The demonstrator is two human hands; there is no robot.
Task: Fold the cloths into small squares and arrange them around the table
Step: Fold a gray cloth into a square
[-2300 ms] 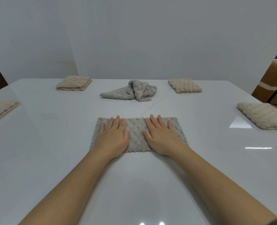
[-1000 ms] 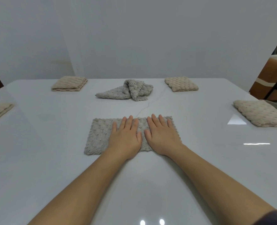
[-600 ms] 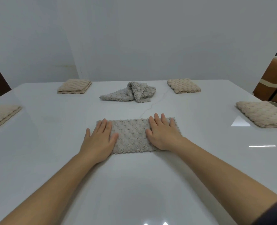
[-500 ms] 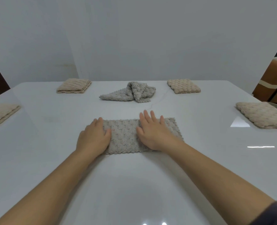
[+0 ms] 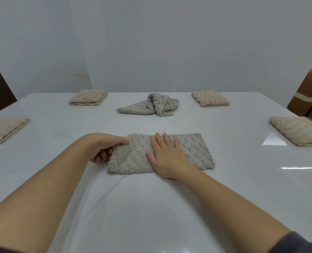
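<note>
A glossy white table [image 5: 151, 207] fills most of the view, backed by a plain pale wall [image 5: 169, 42]. On its near middle lies a grey cloth [image 5: 191, 148], folded into a long strip running left to right. Farther back, near the centre, a second grey cloth [image 5: 151, 106] sits crumpled in a loose heap. Four beige folded squares ring the table: one at the left edge [image 5: 3, 129], one at the far left [image 5: 88, 97], one at the far right [image 5: 210, 98], and one at the right edge [image 5: 297, 133]. The right hand [image 5: 167, 155] lies flat, fingers spread, pressing the middle of the strip. The left hand [image 5: 104, 146] pinches the strip's left end, thumb on top and fingers curled beneath, lifting that edge slightly off the table.
</note>
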